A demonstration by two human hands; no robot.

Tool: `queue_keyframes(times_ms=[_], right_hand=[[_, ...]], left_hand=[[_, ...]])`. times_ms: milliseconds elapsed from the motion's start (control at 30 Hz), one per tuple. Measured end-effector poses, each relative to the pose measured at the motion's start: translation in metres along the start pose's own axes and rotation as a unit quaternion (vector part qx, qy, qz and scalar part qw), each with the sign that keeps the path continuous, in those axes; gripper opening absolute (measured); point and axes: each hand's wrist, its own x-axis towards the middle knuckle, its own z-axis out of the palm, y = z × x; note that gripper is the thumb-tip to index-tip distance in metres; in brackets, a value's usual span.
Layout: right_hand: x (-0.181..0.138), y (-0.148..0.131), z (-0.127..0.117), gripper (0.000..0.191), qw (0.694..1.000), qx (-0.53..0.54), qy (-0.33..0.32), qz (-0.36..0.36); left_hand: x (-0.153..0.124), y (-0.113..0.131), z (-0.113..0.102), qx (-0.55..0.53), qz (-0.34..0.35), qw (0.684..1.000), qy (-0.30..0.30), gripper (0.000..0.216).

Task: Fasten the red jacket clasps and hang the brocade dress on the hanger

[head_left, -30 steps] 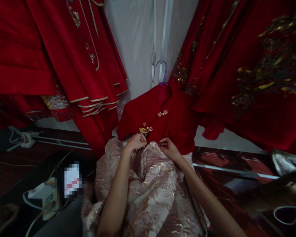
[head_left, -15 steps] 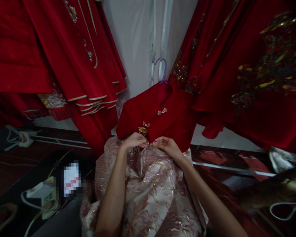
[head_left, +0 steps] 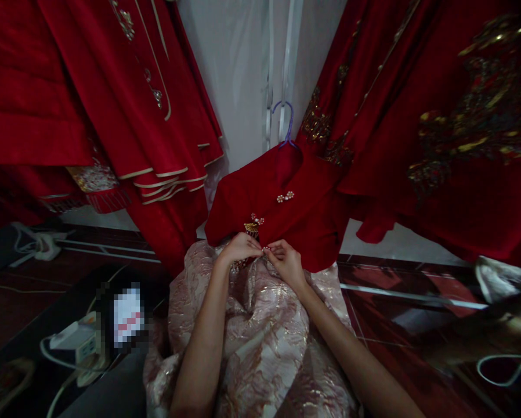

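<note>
A short red jacket (head_left: 238, 194) hangs on a purple hanger (head_left: 290, 125), with pale pink brocade cloth (head_left: 260, 325) below it. Pearl-beaded flower clasps (head_left: 285, 197) and a gold fan-shaped pendant (head_left: 250, 227) decorate its front. At the lower front edge, my left hand (head_left: 243, 248) pinches a small beaded clasp (head_left: 266, 249) from the left. My right hand (head_left: 285, 262) grips it from the other side, thumb and fingers pressed together. The two sets of fingertips nearly meet and partly hide the clasp. More beads show beneath my left wrist.
Red garments with light piping (head_left: 156, 145) hang on the left, and embroidered red garments (head_left: 382, 133) on the right. A metal pole (head_left: 286, 64) stands behind the hanger. At lower left are a blurred-out screen (head_left: 127, 316), a power strip (head_left: 86, 348) and cables.
My right hand has moved slightly left and turned, with its fingers closer to my left hand's fingertips. My left hand has shifted a little right. The jacket hangs almost unchanged.
</note>
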Motion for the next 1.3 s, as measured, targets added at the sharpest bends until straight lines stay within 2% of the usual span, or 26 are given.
queue_keyframes(times_ms=[200, 367, 467, 567, 667, 733, 833, 900, 1100, 1300], right_hand=[[-0.002, 0.001, 0.003, 0.016, 1.0, -0.017, 0.015, -0.007], [-0.001, 0.001, 0.002, 0.015, 0.998, -0.048, 0.014, -0.032], [0.002, -0.005, -0.004, 0.019, 0.993, -0.078, 0.067, -0.054], [0.006, -0.015, -0.012, 0.017, 0.987, -0.07, 0.131, -0.063], [0.01, -0.021, -0.021, 0.013, 0.984, -0.058, 0.155, -0.061], [0.012, -0.02, -0.025, 0.011, 0.99, -0.062, 0.115, -0.05], [0.014, -0.011, -0.025, 0.013, 0.997, -0.078, -0.006, -0.015], [0.013, -0.004, -0.021, 0.016, 0.995, -0.085, -0.053, 0.002], [0.009, 0.006, -0.009, 0.019, 0.997, -0.06, -0.056, 0.012], [0.009, 0.005, -0.007, 0.019, 0.998, -0.033, -0.043, 0.027]], left_hand=[[-0.002, -0.001, 0.001, -0.026, -0.024, 0.999, 0.011, 0.017], [-0.008, 0.002, -0.007, -0.032, -0.022, 0.999, -0.026, 0.022], [-0.012, 0.002, -0.014, -0.029, -0.036, 0.999, -0.01, 0.027], [-0.012, -0.001, -0.021, 0.005, -0.014, 0.999, 0.031, 0.024], [-0.01, -0.003, -0.021, 0.028, 0.013, 0.999, 0.038, 0.024], [-0.008, -0.004, -0.017, 0.047, 0.036, 0.998, 0.024, 0.027], [-0.003, -0.005, -0.007, 0.081, 0.059, 0.995, -0.001, 0.033], [-0.001, -0.004, -0.002, 0.106, 0.065, 0.992, 0.007, 0.033], [-0.003, 0.0, 0.001, 0.143, 0.085, 0.986, 0.028, 0.028], [-0.007, 0.008, 0.003, 0.166, 0.106, 0.98, 0.042, 0.02]])
